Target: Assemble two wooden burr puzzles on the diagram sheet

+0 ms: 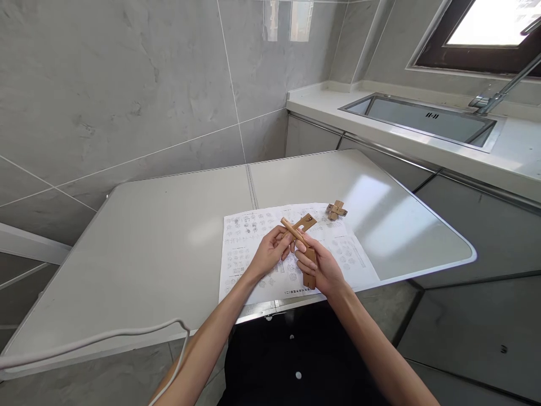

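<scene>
My left hand (269, 251) is closed, thumb and fingers pinching flat wooden puzzle pieces above a printed sheet (236, 239). One narrow wooden piece (291, 226) slants across between both hands. Behind it, a wider notched puzzle piece (308, 220) with a dark mark on its end points away to the right. My right hand (326, 270) has its fingers curled round another wooden piece (309, 277), whose lower end sticks out below, and its fingertips touch the narrow piece. How the pieces meet is partly hidden by my fingers. An interlocked cross-shaped wooden puzzle (337, 210) sits at the sheet's far right corner.
The pale folding table (169, 242) has a seam across its middle and stands against a grey tiled wall. A counter with a sink (418, 121) and tap (486, 102) is at the right. A white cable (105, 335) crosses the near left edge by my left forearm.
</scene>
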### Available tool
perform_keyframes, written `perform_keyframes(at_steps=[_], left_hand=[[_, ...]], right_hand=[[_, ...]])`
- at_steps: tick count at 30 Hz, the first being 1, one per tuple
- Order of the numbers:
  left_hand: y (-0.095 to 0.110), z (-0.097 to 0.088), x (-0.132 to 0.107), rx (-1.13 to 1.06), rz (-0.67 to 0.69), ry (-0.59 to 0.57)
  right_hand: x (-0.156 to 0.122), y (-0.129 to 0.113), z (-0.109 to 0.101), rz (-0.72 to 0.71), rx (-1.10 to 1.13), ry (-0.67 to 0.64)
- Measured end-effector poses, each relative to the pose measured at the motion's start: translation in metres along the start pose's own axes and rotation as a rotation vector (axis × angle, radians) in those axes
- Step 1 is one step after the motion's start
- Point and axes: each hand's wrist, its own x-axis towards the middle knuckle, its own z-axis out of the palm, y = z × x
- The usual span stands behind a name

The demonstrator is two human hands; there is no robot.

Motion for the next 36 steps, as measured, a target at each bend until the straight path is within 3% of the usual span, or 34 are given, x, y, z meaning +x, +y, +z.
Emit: perform_keyframes(at_steps=[17,23,33,36], left_hand=[[0.002,-0.001,-0.001,0.015,-0.03,0.028],[-0.001,-0.006,0.004,-0.104,-0.018,0.098],[-0.002,-0.013,0.006,-0.299,-0.118,0.181],[-0.003,-0.016,0.007,-0.33,-0.135,0.191]], right_hand=[[-0.001,-0.005,0.001,0.023,-0.085,0.005],[-0.002,-0.011,-0.013,0.042,-0.029,0.107],[0.003,-0.033,-0.044,0.0,0.11,0.414],[0.002,-0.038,-0.053,-0.02,0.063,0.395]])
